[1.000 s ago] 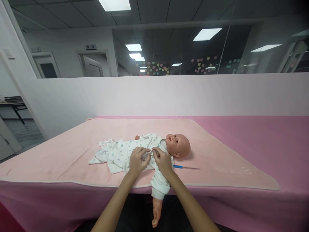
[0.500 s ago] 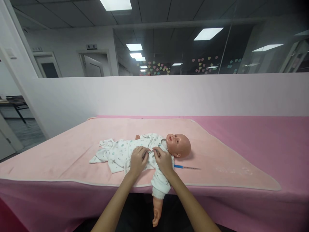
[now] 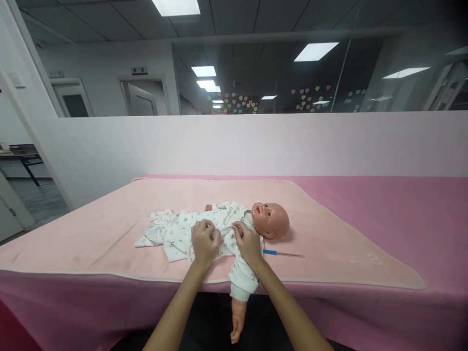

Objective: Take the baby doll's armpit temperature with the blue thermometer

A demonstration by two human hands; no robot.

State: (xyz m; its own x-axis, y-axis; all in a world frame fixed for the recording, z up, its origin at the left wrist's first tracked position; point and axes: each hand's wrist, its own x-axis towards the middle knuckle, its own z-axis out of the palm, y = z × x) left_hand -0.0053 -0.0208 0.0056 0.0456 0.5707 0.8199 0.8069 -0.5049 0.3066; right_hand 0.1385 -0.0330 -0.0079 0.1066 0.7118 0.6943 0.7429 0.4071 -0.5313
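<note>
Stick (image 3: 289,254) with blue end (image 3: 270,252) lies on peach cloth (image 3: 347,239) near the doll (image 3: 275,220).

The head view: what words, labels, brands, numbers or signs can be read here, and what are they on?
None can be read for certain.
Blanket: pale lettering, too faint.
Blue-ended stick: dark markings, too small.
Clothes: tiny print, too small to tell if any is words.
Sign above the open door: too small.
Hearts on the glass: too small to tell if written on.
</note>
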